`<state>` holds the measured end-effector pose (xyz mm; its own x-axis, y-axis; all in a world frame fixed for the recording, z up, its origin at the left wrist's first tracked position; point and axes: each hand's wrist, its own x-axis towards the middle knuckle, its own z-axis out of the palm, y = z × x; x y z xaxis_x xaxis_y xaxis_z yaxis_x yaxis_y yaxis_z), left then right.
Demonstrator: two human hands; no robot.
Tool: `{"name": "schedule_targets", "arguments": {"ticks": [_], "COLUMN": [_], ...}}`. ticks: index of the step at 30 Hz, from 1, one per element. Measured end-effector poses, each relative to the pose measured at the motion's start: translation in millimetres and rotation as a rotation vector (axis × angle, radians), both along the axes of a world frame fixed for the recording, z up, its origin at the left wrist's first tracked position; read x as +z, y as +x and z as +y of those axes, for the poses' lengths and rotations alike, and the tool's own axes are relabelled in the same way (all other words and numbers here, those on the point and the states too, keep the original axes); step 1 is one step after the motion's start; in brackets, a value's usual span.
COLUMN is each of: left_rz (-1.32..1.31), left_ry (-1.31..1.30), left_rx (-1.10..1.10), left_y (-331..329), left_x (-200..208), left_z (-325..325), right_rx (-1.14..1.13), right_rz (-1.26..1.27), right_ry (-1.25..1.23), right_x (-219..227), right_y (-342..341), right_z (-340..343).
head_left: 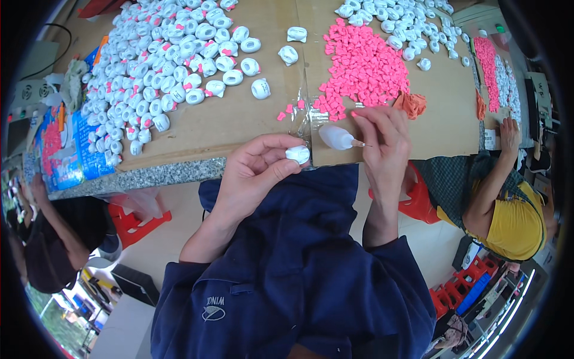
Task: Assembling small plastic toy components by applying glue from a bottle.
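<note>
My left hand (pixel 257 170) pinches a small white cat-head-shaped plastic piece (pixel 297 154) between thumb and fingers, just over the table's front edge. To its right, the fingertips of my right hand (pixel 385 134) close on a tiny pink bow-shaped piece (pixel 354 113), mostly covered by the fingers. A whitish squeeze bottle (pixel 336 137) with a thin needle tip lies on the cardboard between my hands. Its tip points at my right hand; whether they touch I cannot tell. Beyond my right hand spreads a heap of pink bow pieces (pixel 365 66).
Many white head pieces (pixel 179 54), some with pink bows, cover the left side; more white pieces (pixel 406 21) lie at the far right. An orange crumpled cloth (pixel 411 105) is beside my right hand. Cardboard (pixel 442 125) covers the stone-edged table. Co-workers sit on both sides.
</note>
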<state>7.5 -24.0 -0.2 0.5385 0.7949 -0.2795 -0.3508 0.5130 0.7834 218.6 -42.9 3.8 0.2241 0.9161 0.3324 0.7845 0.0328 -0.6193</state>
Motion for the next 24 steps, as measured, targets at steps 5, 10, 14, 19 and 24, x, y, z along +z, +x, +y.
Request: {"name": "schedule_targets", "arguments": {"ticks": [5, 10, 14, 19, 24], "left_rz": [-0.031, 0.007, 0.107, 0.292, 0.151], "left_ry": [-0.008, 0.221, 0.329, 0.604, 0.47], "left_rx": [0.003, 0.02, 0.05, 0.111, 0.017], "left_y": [4.4, 12.1, 14.4, 14.7, 9.6], "left_x": [-3.1, -2.2, -2.8, -7.9, -9.6], "left_z": [-8.3, -14.8, -19.1, -23.8, -19.1], "right_rx": [-0.006, 0.109, 0.101, 0.074, 0.112], "right_rz": [0.201, 0.189, 0.172, 0.322, 0.535], "right_ry": [0.048, 0.085, 0.041, -0.014, -0.139], "right_x": [21.2, 19.5, 18.3, 17.5, 16.7], "right_y": [-17.3, -34.6, -39.3, -48.2, -35.2], "right_z": [-40.3, -45.5, -47.7, -51.1, -47.8]}}
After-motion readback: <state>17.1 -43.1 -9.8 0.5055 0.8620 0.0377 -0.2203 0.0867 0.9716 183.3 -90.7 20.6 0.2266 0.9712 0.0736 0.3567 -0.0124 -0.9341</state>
